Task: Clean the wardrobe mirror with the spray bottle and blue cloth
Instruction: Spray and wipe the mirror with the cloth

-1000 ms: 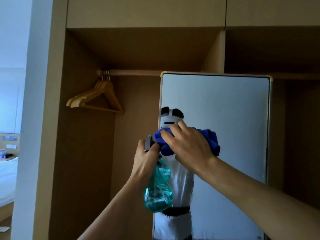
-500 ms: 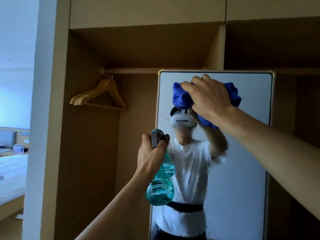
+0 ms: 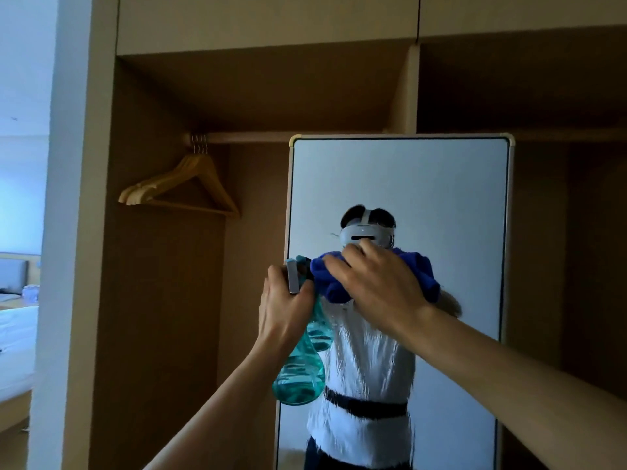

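Right hand is clutching the blue cloth, pressing it mid-mirror, left hand is gripping the spray bottle beside it, streaky lower glass probably needing wiping.

The mirror glass above and right of the blue cloth lay unobstructed. The spray bottle crowded the cloth's left side; wooden hangers hung well apart, far left.
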`<state>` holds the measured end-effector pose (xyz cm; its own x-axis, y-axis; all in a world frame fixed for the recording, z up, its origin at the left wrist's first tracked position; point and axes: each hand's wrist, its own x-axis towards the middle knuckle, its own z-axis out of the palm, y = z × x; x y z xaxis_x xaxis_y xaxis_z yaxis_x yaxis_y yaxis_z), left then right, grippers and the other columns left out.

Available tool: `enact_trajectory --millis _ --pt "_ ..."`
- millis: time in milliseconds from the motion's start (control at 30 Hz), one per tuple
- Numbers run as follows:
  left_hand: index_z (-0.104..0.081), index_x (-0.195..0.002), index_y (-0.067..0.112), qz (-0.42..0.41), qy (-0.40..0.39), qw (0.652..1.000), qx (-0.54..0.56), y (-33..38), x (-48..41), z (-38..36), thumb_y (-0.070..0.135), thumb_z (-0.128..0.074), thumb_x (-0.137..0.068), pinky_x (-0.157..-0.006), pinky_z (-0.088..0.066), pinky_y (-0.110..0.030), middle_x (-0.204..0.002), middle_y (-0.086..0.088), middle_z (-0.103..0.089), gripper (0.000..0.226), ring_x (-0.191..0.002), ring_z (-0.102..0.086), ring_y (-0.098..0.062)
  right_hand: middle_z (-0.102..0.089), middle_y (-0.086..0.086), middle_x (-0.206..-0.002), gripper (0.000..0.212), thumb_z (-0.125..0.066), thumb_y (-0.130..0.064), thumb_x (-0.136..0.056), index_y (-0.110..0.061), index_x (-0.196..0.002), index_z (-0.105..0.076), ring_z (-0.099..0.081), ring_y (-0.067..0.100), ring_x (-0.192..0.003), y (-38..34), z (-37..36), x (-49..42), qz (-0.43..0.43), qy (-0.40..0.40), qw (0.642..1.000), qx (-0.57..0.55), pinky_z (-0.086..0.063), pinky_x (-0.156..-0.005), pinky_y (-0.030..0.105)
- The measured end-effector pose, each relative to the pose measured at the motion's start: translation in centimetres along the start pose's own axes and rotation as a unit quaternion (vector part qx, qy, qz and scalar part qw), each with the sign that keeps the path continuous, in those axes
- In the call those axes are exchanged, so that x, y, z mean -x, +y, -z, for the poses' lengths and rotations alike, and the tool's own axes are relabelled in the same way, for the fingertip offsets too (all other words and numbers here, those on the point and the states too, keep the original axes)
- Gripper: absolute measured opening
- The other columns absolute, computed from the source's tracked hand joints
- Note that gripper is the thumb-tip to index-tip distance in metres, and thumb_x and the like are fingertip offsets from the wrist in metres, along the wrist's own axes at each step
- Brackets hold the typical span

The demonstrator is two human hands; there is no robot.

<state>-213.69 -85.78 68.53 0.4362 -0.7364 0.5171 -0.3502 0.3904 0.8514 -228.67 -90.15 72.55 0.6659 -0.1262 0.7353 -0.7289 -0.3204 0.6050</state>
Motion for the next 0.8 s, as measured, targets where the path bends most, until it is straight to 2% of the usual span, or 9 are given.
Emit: enact_trajectory --millis 67,133,300,400,500,800 --pt "-0.047 -0.102 0.027 -0.005 -0.002 1.0 -0.011 0.3 0.3 -0.2 0.048 -0.053 -0.072 -0.086 -0.056 -0.059 -0.105 -0.009 -0.065 0.037 -0.093 -0.066 -0.031 -0.066 0.007 -0.092 0.039 -0.063 0.001 -0.072 -0.015 -0.108 -0.062 -0.059 0.03 -0.084 1.1 0.3 -0.6 -0.012 0.003 1.0 -0.005 -0.048 -0.066 0.039" --pt "-0.047 -0.105 0.022 -0.005 0.001 1.0 -0.021 0.7 0.5 -0.4 0.046 -0.052 -0.072 -0.088 -0.055 -0.059 -0.107 -0.01 -0.062 0.041 -0.095 -0.064 -0.032 -0.066 0.006 -0.097 0.042 -0.069 -0.003 -0.072 -0.016 -0.111 -0.06 -0.058 0.029 -0.086 2.8 1.0 -1.8 -0.03 0.004 1.0 0.002 -0.047 -0.067 0.039" --pt "-0.049 -0.111 0.017 -0.012 0.015 0.999 -0.029 1.2 0.8 -1.1 0.044 -0.054 -0.074 -0.089 -0.055 -0.057 -0.108 -0.005 -0.054 0.046 -0.097 -0.062 -0.031 -0.064 0.006 -0.102 0.038 -0.067 -0.006 -0.08 -0.018 -0.115 -0.056 -0.056 0.03 -0.092 7.5 3.3 -5.0 -0.083 0.035 0.995 0.038 -0.046 -0.071 0.041" --pt "-0.048 -0.116 0.012 -0.022 0.015 0.999 -0.039 1.1 0.7 -1.5 0.033 -0.06 -0.089 -0.089 -0.054 -0.05 -0.111 -0.005 -0.051 0.036 -0.098 -0.057 -0.026 -0.064 0.008 -0.102 0.034 -0.062 -0.004 -0.082 -0.016 -0.114 -0.057 -0.056 0.033 -0.095 8.9 3.8 -5.7 -0.092 0.039 0.995 0.032 -0.043 -0.069 0.041" --pt "-0.048 -0.115 0.011 -0.032 0.031 0.997 -0.067 0.2 0.1 -2.0 0.025 -0.061 -0.096 -0.084 -0.051 -0.044 -0.113 -0.007 -0.05 0.027 -0.097 -0.054 -0.025 -0.065 0.006 -0.102 0.036 -0.064 -0.006 -0.082 -0.018 -0.115 -0.058 -0.056 0.03 -0.094 8.9 3.5 -4.8 -0.077 0.036 0.996 0.011 -0.047 -0.07 0.041" --pt "-0.048 -0.111 0.014 -0.041 0.061 0.995 -0.07 -0.4 0.1 -2.8 0.028 -0.062 -0.094 -0.089 -0.052 -0.05 -0.112 -0.005 -0.05 0.026 -0.1 -0.056 -0.028 -0.065 -0.001 -0.092 0.047 -0.078 -0.008 -0.069 -0.022 -0.11 -0.062 -0.056 0.026 -0.084 5.8 0.2 1.9 -0.03 0.004 0.999 -0.01 -0.048 -0.069 0.039"
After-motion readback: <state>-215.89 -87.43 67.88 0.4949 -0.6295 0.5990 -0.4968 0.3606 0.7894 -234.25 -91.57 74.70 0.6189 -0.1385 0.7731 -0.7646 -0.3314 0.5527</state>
